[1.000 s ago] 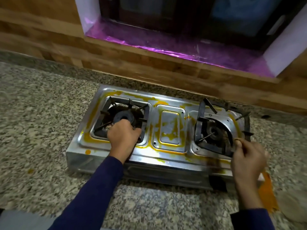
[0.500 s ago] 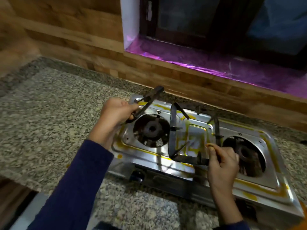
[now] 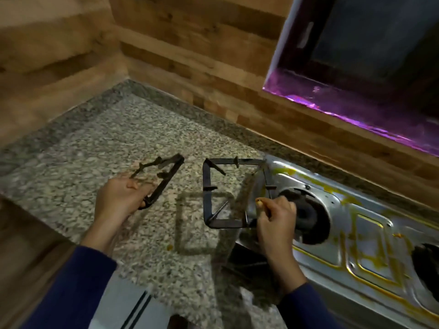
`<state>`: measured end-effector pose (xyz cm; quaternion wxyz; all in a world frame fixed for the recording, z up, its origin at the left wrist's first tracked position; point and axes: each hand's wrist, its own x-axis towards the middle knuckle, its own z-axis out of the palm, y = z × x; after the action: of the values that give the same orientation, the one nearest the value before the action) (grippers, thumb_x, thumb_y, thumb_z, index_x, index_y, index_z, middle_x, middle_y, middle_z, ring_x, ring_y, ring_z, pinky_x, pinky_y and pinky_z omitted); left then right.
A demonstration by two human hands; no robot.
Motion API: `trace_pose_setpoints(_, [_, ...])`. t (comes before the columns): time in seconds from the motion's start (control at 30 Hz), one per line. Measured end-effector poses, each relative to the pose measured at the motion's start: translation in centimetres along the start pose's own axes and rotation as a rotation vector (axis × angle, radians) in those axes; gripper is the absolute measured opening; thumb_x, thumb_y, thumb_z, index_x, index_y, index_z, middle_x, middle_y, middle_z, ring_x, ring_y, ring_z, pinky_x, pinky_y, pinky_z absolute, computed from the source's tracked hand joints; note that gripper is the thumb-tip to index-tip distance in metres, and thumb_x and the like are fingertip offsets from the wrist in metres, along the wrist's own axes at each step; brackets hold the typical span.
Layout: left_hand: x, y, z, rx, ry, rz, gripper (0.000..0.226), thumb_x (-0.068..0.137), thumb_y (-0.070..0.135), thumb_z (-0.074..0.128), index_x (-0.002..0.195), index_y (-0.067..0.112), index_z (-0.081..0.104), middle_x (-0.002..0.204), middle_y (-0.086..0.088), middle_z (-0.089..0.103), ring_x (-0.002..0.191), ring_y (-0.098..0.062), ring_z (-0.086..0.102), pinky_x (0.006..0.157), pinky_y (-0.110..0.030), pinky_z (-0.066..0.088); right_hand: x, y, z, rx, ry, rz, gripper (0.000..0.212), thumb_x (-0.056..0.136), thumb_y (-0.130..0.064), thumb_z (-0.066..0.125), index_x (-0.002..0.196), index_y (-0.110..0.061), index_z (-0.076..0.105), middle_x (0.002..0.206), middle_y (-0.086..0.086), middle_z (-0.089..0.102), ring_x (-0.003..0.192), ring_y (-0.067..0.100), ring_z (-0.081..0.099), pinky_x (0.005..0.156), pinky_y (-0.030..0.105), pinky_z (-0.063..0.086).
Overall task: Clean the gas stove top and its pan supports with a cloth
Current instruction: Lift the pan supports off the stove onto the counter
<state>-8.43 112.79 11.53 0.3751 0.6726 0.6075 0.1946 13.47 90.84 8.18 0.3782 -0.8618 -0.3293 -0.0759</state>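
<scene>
A steel two-burner gas stove [image 3: 370, 264], smeared with yellow stains, sits at the right on the granite counter [image 3: 99, 143]. Both of its burners stand bare, without supports. My left hand [image 3: 118, 198] grips one black square pan support [image 3: 166, 176], tilted, over the counter left of the stove. My right hand [image 3: 276, 219] holds the other black pan support [image 3: 209, 198] by its right corner, held nearly flat above the counter at the stove's left edge. I see no cloth.
Wood-panelled walls [image 3: 190, 39] close the counter at the back and left, forming a corner. A window recess with a purple-lit sill [image 3: 356, 110] lies above the stove. The counter's front edge runs at lower left.
Both pan supports have been carried left, off the stove and out over the counter. My view has swung left, so the stove now sits at the right.
</scene>
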Motion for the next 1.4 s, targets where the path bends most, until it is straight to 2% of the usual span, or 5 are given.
trace_pose_setpoints(0.37, [3.7,-7.0,1.1,0.027,0.01,-0.13,0.038,0.085,0.032,0.071,0.059,0.004,0.069,0.056,-0.012,0.067,0.057,-0.032,0.066,0.056,-0.039,0.054,-3.6,-5.1,11.6,-0.138,-0.234,0.133,0.018,0.066,0.002,0.054,0.069,-0.007,0.07,0.078,0.013,0.056,0.079,0.028,0.045,0.066,0.028,0.025])
trace_pose_setpoints(0.67, [0.8,-9.6,4.5,0.25,-0.132,0.068,0.043,0.09,0.039,0.063,0.058,0.015,0.05,0.058,-0.004,0.06,0.052,-0.022,0.057,0.044,-0.025,0.027,-7.0,-4.7,14.9,-0.023,-0.275,0.265,0.025,0.068,0.015,0.057,0.082,0.0,0.071,0.092,0.015,0.057,0.084,0.011,0.03,0.069,0.013,0.024])
trace_pose_setpoints(1.03, [-1.5,-10.4,5.4,0.295,-0.248,0.062,0.034,0.095,0.043,0.055,0.071,0.019,0.061,0.062,0.008,0.069,0.056,-0.012,0.062,0.055,-0.032,0.051,-9.4,-3.7,13.1,-0.254,-0.4,0.187,0.024,0.077,0.01,0.054,0.085,-0.011,0.061,0.1,0.01,0.053,0.095,0.028,0.045,0.081,0.04,0.043])
trace_pose_setpoints(1.27, [-1.7,-9.7,4.8,0.434,-0.159,0.191,0.039,0.093,0.05,0.056,0.066,0.021,0.058,0.058,0.006,0.061,0.053,-0.014,0.057,0.05,-0.029,0.049,-9.5,-4.8,10.0,-0.112,-0.473,0.11,0.071,0.078,0.006,0.054,0.146,-0.007,0.04,0.13,0.01,0.044,0.122,0.025,0.038,0.104,0.028,0.034])
trace_pose_setpoints(1.4, [-4.1,-5.1,6.4,0.358,-0.097,0.432,0.036,0.092,0.045,0.06,0.065,0.022,0.053,0.053,0.006,0.055,0.046,-0.013,0.052,0.044,-0.027,0.041,-9.8,-5.6,5.5,0.13,-0.416,0.002,0.067,0.083,0.007,0.049,0.147,-0.01,0.041,0.132,0.009,0.046,0.121,0.023,0.046,0.101,0.026,0.037])
